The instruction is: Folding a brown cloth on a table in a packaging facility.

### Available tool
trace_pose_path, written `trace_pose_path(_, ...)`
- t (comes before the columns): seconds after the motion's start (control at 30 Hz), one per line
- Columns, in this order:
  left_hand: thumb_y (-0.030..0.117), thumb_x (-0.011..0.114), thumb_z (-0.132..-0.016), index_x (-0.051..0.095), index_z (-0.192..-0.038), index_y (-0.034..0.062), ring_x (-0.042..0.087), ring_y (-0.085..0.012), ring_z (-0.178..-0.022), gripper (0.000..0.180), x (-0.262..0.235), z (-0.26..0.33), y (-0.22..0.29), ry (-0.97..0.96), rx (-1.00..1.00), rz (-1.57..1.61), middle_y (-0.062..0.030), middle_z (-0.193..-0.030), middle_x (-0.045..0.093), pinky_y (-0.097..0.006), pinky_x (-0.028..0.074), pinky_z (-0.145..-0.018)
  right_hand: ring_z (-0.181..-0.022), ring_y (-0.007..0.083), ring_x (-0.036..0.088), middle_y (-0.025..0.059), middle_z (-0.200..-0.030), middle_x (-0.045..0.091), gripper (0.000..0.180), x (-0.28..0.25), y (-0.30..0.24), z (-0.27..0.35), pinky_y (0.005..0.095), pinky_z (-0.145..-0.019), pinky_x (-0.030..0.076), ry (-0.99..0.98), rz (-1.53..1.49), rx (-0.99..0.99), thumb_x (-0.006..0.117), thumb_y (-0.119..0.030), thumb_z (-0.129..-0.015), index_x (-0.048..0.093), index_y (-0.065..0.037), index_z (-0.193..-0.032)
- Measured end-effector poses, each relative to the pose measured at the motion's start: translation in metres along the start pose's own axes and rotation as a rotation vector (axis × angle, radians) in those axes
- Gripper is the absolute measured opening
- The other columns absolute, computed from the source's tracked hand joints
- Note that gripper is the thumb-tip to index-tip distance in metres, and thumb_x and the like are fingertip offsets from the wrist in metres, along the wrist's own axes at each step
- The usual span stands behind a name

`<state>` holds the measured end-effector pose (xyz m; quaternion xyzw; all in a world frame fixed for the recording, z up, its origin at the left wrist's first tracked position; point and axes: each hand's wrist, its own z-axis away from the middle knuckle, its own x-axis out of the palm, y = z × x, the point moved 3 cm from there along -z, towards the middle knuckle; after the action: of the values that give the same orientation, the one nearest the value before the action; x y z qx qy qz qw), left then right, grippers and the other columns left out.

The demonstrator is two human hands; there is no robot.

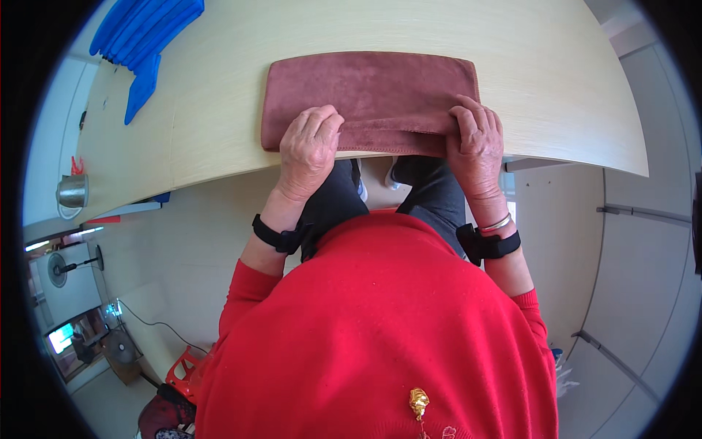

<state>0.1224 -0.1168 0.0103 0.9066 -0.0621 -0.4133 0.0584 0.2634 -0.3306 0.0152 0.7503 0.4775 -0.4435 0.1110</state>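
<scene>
A folded reddish-brown cloth (373, 84) lies along the near edge of the pale wooden table (556, 102). Its near side is lifted in a loose flap, with a dark gap under the layer toward the right. My left hand (311, 150) grips the cloth near its front left corner, fingers curled over the edge. At the opposite end, my right hand (475, 143) pinches the cloth's right side, the fingertips partly hidden behind the fold. Both wrists wear black bands, and a bangle circles the right one.
Blue folded items (146, 36) lie at the table's far left. A metal cup (72, 192) stands by the left edge. On the lower left are a fan (58, 269), a red plastic stool (181, 373) and a cable on the floor. Grey cabinets (632, 256) line the right.
</scene>
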Motion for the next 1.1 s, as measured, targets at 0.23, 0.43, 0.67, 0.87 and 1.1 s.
trace_pose_path(0.23,-0.002,0.069,-0.071,0.062,-0.097,0.0050,0.063,-0.0257,-0.093,0.028,0.003,0.005,-0.004,0.017,0.016,-0.035,-0.0075,-0.100,0.062,-0.037,0.052,-0.083,-0.106,0.0309,0.059,0.0079,-0.115,0.063,0.035,-0.001,0.010,0.013,0.0431,-0.094,0.046,0.102,0.018,-0.079,0.067,0.004,-0.069,0.061,-0.008,-0.101)
trace_pose_path(0.43,-0.004,0.070,-0.069,0.063,-0.098,0.0047,0.063,-0.0269,-0.096,0.031,0.003,0.009,-0.008,0.006,0.021,-0.041,-0.0083,-0.103,0.063,-0.038,0.052,-0.084,-0.107,0.0298,0.059,0.0085,-0.115,0.062,0.034,0.001,0.017,0.024,0.0442,-0.096,0.046,0.115,0.005,-0.120,0.067,0.003,-0.069,0.061,-0.008,-0.101)
trace_pose_path(0.67,-0.001,0.070,-0.073,0.065,-0.098,0.0044,0.063,-0.0257,-0.099,0.026,-0.002,0.012,-0.010,-0.030,0.068,-0.062,-0.0075,-0.105,0.063,-0.037,0.052,-0.086,-0.108,0.0294,0.059,0.0099,-0.117,0.061,0.035,-0.003,0.019,0.040,0.0447,-0.097,0.046,0.033,-0.008,-0.256,0.068,0.002,-0.071,0.061,-0.008,-0.104)
trace_pose_path(0.87,0.003,0.070,-0.077,0.066,-0.093,0.0025,0.064,-0.0277,-0.099,0.017,-0.011,0.008,-0.015,-0.114,0.027,0.106,-0.0108,-0.104,0.065,-0.038,0.052,-0.087,-0.101,0.0280,0.062,0.0102,-0.108,0.064,0.027,-0.017,0.032,0.043,0.0436,-0.094,0.047,-0.052,-0.136,-0.206,0.067,0.002,-0.077,0.064,-0.007,-0.102)
trace_pose_path(1.1,0.015,0.064,-0.089,0.067,-0.103,0.0043,0.062,-0.0307,-0.109,0.018,0.005,-0.044,0.000,-0.105,-0.081,0.121,-0.0138,-0.114,0.066,-0.040,0.047,-0.096,-0.106,0.0317,0.059,0.0138,-0.114,0.064,0.029,-0.006,0.005,-0.037,0.0439,-0.096,0.045,-0.032,-0.215,0.023,0.062,-0.017,-0.089,0.062,-0.003,-0.115)
